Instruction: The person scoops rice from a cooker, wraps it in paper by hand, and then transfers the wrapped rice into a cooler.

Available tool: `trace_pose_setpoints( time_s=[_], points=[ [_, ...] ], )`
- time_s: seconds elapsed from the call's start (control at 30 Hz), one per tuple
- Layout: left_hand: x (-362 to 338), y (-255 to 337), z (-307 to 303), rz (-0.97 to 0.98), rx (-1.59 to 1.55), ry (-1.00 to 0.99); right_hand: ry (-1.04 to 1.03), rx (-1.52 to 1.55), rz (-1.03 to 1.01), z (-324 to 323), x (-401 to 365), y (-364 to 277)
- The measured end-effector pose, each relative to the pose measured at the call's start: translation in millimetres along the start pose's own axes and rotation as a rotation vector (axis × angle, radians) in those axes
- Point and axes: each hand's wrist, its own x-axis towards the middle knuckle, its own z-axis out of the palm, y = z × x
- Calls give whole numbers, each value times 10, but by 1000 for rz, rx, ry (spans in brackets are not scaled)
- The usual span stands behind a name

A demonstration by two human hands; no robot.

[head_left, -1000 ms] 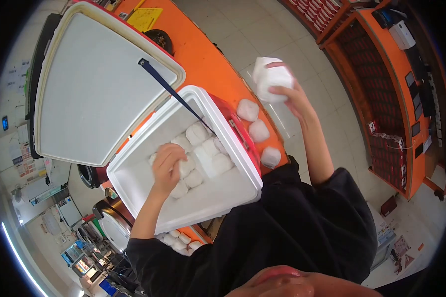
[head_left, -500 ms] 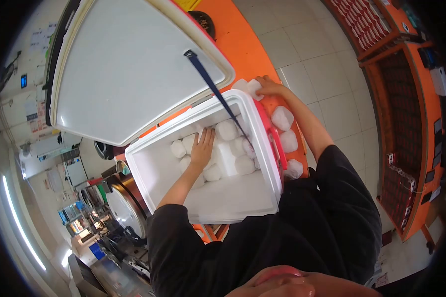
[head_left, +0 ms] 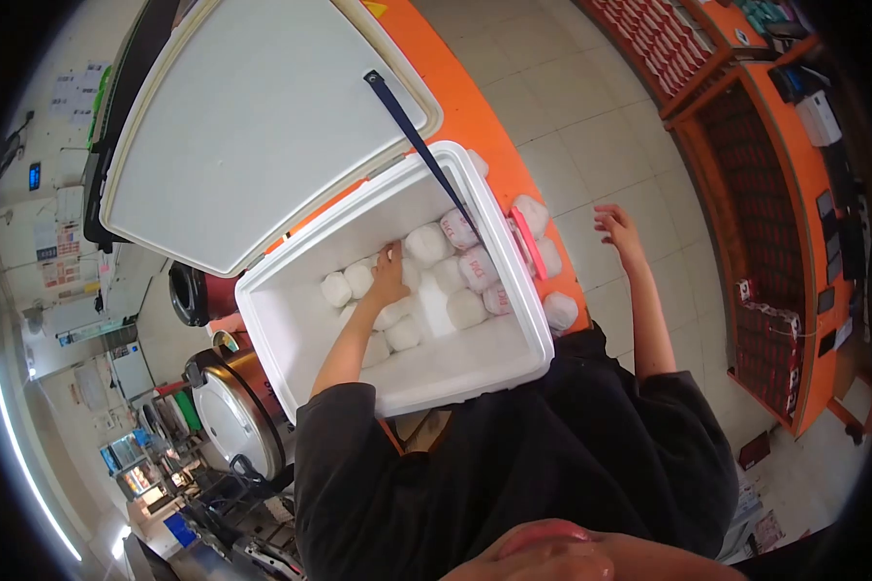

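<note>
My left hand (head_left: 389, 279) is down inside the white cooler box (head_left: 394, 390), fingers bent over the round white wrapped bundles at its middle; whether it grips one is hard to tell. More white bundles (head_left: 426, 246) lie around it on the box floor, some with red print (head_left: 459, 229) near the right wall. Over the tiled floor, right of the box, my right hand (head_left: 615, 225) hangs in the air with its fingers apart and nothing in it. Several wrapped bundles (head_left: 559, 312) sit on the orange table between the box and that hand.
The open lid (head_left: 262, 126) leans up at the back left, joined by a dark strap (head_left: 412, 136). A round metal cooker (head_left: 233, 412) stands left of the box. Orange shelves (head_left: 794, 242) stand at the right. The orange table (head_left: 475, 97) runs beneath the box.
My right hand has left the bundles at the table's far edge and moved right, over the floor. My left hand's fingers have bent. The view has shifted, showing more printed bundles.
</note>
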Motion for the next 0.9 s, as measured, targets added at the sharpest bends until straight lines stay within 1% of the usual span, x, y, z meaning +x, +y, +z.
trace_pose_setpoints(
  time_s=[0.03, 0.1, 0.17, 0.2, 0.23, 0.27, 0.3, 0.33, 0.4, 0.43, 0.47, 0.5, 0.53, 0.57, 0.63, 0.67, 0.73, 0.77, 0.8, 0.83, 0.87, 0.9],
  points=[
    [-20, -2, -3, 15, -2, 1, 39, -2, 31, -78, -149, 103],
    [-14, 34, -19, -88, 369, -47, 69, 33, 46, -234, -415, 300],
    [175, -579, 397, -5, 578, 39, 73, 95, 52, -369, -688, 532],
    [132, -388, 256, -25, 491, -81, 83, 118, 28, -428, -799, 641],
    [220, -444, 230, 1, 371, -160, 95, 156, 11, -471, -945, 681],
    [349, -814, 371, 396, 173, 16, 141, 145, 96, -471, -1012, 723],
    [277, -600, 106, 387, 36, -21, 162, 220, 31, -449, -1184, 691],
    [323, -779, 229, 333, -273, -17, 189, 252, 82, -440, -1213, 716],
    [104, -359, -94, 151, -388, -119, 229, 307, 168, -378, -1250, 677],
    [-33, -105, -257, 48, -462, -184, 263, 333, 141, -359, -1254, 689],
    [-85, 101, -363, 78, -444, -174, 223, 394, 165, -328, -1217, 679],
    [-185, 232, -428, 70, -502, -189, 167, 448, 195, -270, -1186, 674],
    [-216, 321, -492, 63, -558, -202, 167, 462, 173, -206, -1183, 615],
    [-177, 266, -397, 83, -547, -190, 143, 484, 162, -192, -1195, 562],
    [-90, 4, -88, 150, -181, -71, 91, 501, 148, -153, -1263, 435],
    [-15, -1, -26, 155, -183, -70, 95, 500, 145, -159, -1302, 401],
    [-28, 60, -8, -91, -114, -471, 58, 505, 101, -147, -1373, 387],
    [-43, 73, -14, -94, -116, -473, 56, 504, 104, -154, -1395, 430],
    [-178, 409, -239, -121, -296, -538, 84, 507, 126, -169, -1415, 499],
    [-258, 589, -359, -147, -476, -600, 113, 510, 147, -183, -1439, 556],
    [-83, 350, -82, -152, -476, -602, 111, 511, 152, -193, -1457, 610],
    [186, 2, 366, -74, -69, -439, 148, 488, 171, -206, -1480, 652]
  ],
)
